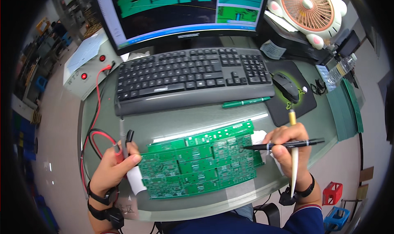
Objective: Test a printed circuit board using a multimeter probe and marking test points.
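Note:
A green circuit board panel (197, 164) lies in front of me, overlapping another green board (219, 132) whose far edge shows. My left hand (117, 166) is closed around a red test probe (119, 156) with a wire, its thumb at the panel's left edge. A black pen cap (130, 136) sticks up from the same hand. My right hand (289, 150) grips a black marker pen (293, 144), its tip at the panel's upper right. Also in that hand is a slim cream-coloured tool (294, 168) with a yellowish upper end, pointing down; its kind I cannot tell.
Beyond the boards are a black keyboard (193, 76), a green pen (246, 102), a mouse (286, 87) on its pad and a monitor (180, 33). A white box (88, 66) with red jacks stands left. Stacked green boards (347, 111), a bottle (342, 69) and a fan (308, 6) are right.

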The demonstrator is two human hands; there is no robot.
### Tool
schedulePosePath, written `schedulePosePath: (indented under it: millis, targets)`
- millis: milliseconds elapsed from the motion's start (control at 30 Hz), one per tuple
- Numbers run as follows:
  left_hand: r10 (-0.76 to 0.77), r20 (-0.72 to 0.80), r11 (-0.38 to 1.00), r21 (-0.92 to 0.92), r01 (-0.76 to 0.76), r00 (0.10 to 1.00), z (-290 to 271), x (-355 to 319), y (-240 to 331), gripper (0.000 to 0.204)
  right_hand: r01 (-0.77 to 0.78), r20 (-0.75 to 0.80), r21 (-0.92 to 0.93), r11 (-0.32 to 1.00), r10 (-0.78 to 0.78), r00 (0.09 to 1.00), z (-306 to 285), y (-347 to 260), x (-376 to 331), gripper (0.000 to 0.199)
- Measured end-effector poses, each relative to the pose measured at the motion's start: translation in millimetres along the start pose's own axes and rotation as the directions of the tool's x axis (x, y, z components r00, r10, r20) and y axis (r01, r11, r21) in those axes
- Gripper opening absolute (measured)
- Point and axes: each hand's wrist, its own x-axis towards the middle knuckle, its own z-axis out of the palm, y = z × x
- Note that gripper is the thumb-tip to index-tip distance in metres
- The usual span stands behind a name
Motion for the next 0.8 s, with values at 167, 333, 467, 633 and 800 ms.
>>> schedulePosePath:
  millis: [167,333,467,633,800]
  targets:
    - [-0.041,0.013,0.998,0.038,0.040,0.999,-5,-2,-3,0.018,0.098,0.131,0.016,0.995,-0.100,0.986,18,-19,0,0.021]
    - [0.051,0.008,0.990,0.130,-0.052,0.999,-3,-4,5,0.023,0.263,0.327,-0.149,0.953,-0.203,0.923,64,-36,2,0.020]
    - [0.005,0.011,0.994,0.109,-0.006,1.000,-2,-6,11,0.022,0.360,0.380,-0.221,0.906,-0.260,0.888,101,-36,3,0.021]
    - [0.114,0.026,0.982,0.147,-0.117,0.993,-2,-6,8,0.022,0.431,0.368,-0.302,0.850,-0.313,0.876,133,-38,-1,0.022]
    - [0.152,0.020,0.972,0.176,-0.153,0.988,-4,-5,2,0.027,0.451,0.412,-0.283,0.846,-0.318,0.854,144,-33,8,0.023]
